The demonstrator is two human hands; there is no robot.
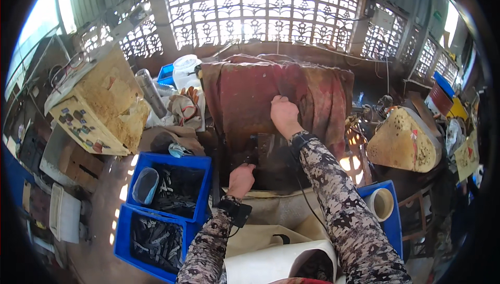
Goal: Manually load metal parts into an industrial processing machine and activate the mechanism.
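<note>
A stained red cloth (245,94) is draped over a bulky thing in front of me. My right hand (285,116) is closed in a fist against the cloth's front; what its fingers hold, if anything, is hidden. Lower and to the left, my left hand (241,180) is closed, with its fingertips at the dark recess below the cloth. Whatever it grips is too dark and small to name. Beside my left forearm stand two blue crates, the upper one (207,180) and the lower one (119,237), both holding many dark thin pieces.
A clear plastic cup (145,185) lies in the upper crate. Behind it are a work glove (183,108), a silver flask (151,92) and a white jug (185,71). A yellowish box (112,96) stands left. On the right are a blue bin (394,216) and a tan rounded block (401,140).
</note>
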